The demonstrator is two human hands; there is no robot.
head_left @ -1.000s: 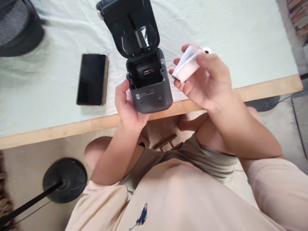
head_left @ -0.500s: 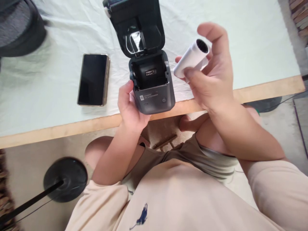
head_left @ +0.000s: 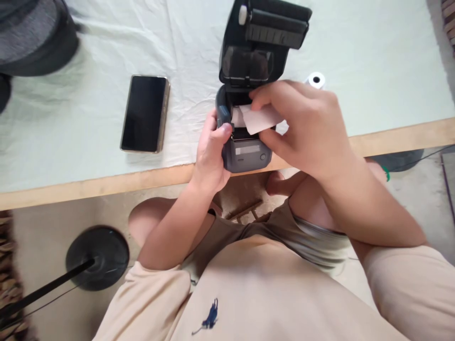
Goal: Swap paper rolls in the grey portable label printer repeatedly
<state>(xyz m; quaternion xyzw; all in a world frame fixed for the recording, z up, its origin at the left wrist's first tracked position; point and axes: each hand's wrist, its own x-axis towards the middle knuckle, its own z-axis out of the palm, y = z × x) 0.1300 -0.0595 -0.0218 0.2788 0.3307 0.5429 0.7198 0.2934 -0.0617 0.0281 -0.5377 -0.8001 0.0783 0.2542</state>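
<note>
A small dark grey label printer (head_left: 245, 158) stands at the table's near edge with its lid (head_left: 265, 42) flipped up and back. My left hand (head_left: 211, 151) grips the printer's left side. My right hand (head_left: 302, 128) holds a white paper roll (head_left: 258, 118) down in the printer's open bay, its loose end sticking out toward me. Most of the roll is hidden under my fingers.
A black phone (head_left: 145, 113) lies face up left of the printer on the pale cloth-covered table (head_left: 88, 156). Another small white roll (head_left: 315, 79) stands behind my right hand. A dark round object (head_left: 35, 38) sits at the far left. A black stand base (head_left: 97, 257) is on the floor.
My right hand has brought the paper roll from the air at the right down into the printer's open bay. The printer and left hand sit further right in view.
</note>
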